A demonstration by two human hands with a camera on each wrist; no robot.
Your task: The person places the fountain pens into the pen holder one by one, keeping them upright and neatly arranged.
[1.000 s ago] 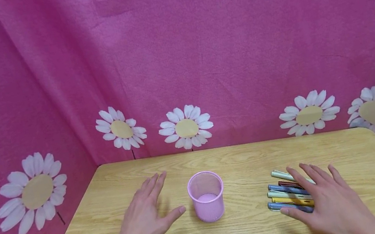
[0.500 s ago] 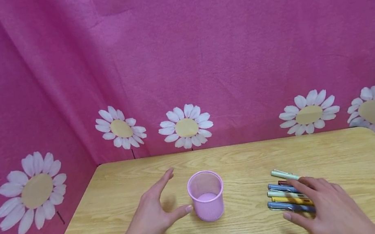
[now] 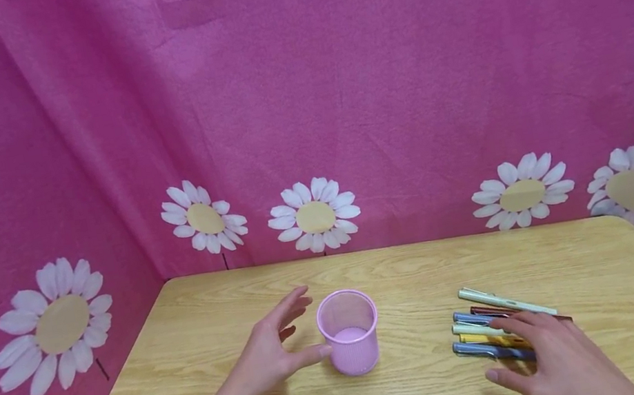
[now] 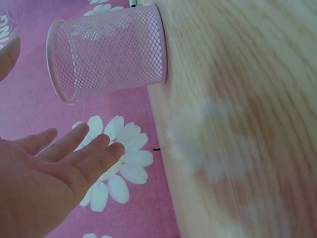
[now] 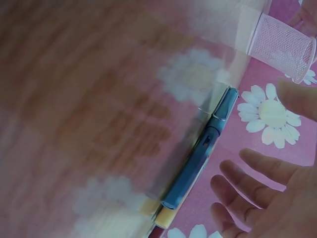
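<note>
A pink mesh pen cup (image 3: 354, 357) stands upright on the table, with nothing inside it. Just left of it is my left hand (image 3: 265, 358), thumb and fingers spread; a gap shows between them and the cup (image 4: 106, 54) in the left wrist view. Several capped pens lie side by side at right: a white pen (image 3: 504, 301) at the back, then a dark red pen (image 3: 486, 311), blue, pale green, a yellow pen (image 3: 488, 339) and a blue pen (image 3: 490, 350) in front. My right hand (image 3: 560, 356) hovers over their right ends, fingers loosely bent, holding nothing.
The wooden table (image 3: 413, 394) is glossy and reflects the hands and the cloth. A magenta curtain (image 3: 387, 88) with white daisies hangs behind the table and along its left side.
My left hand has moved right, closer to the cup, and its fingers have turned toward it. My right hand has drawn back toward me, uncovering more of the rear pens. Cup and pens have not moved.
</note>
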